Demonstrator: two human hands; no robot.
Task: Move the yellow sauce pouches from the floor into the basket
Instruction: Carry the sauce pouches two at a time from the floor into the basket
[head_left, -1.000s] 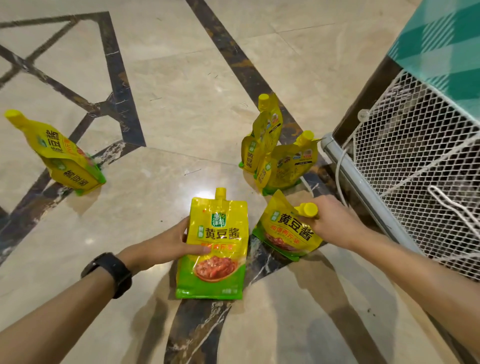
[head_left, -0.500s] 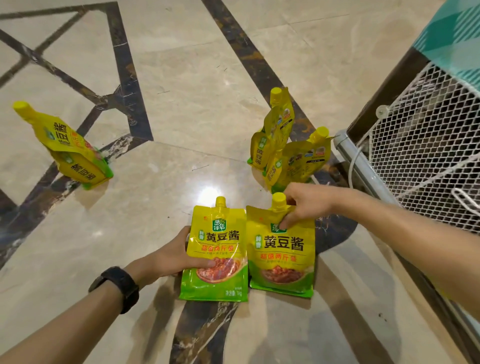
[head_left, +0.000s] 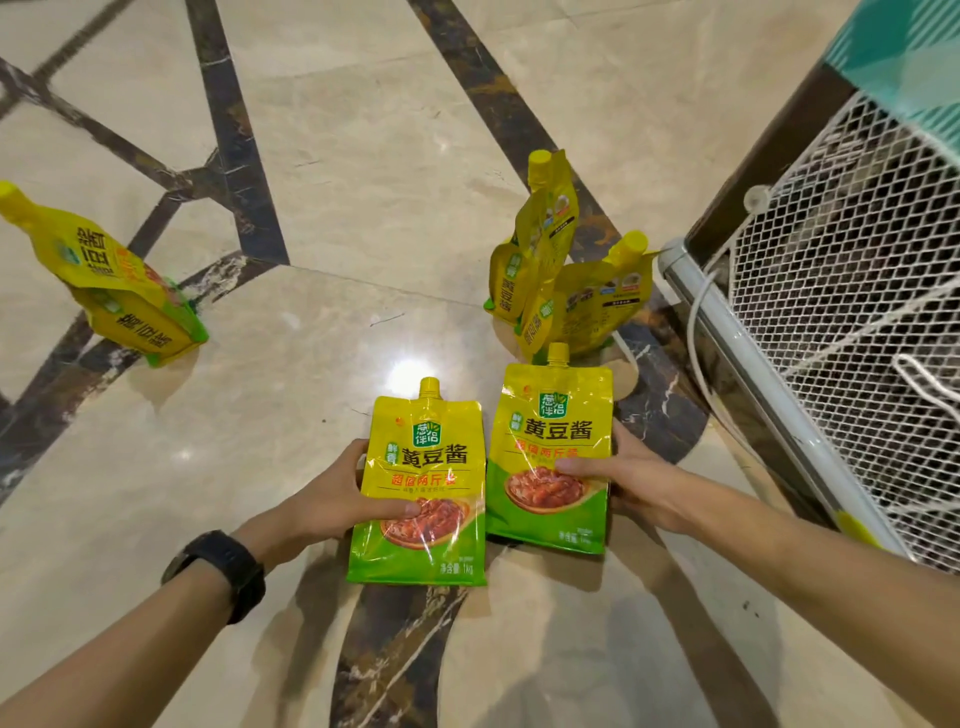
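Observation:
Two yellow sauce pouches with green bottoms face me side by side, spouts pointing away. My left hand (head_left: 332, 499) grips the left pouch (head_left: 423, 467) by its left edge, thumb across the front. My right hand (head_left: 631, 480) grips the right pouch (head_left: 553, 441) by its right edge, thumb on the front. Two more pouches (head_left: 540, 244) (head_left: 597, 299) stand upright together just beyond. Another pouch (head_left: 111, 286) stands leaning at the far left. The white mesh basket (head_left: 841, 322) sits at the right, its pale tube rim close to my right arm.
The floor is glossy beige marble with dark inlaid bands. A teal checked cloth (head_left: 904, 67) hangs over the basket's top right corner, above a dark vertical edge (head_left: 769, 166). White cord runs along the mesh. A black watch (head_left: 221, 569) is on my left wrist.
My right hand has shifted from the right pouch's spout to its right side edge. Both pouches now sit squarely side by side and look nearer to the camera.

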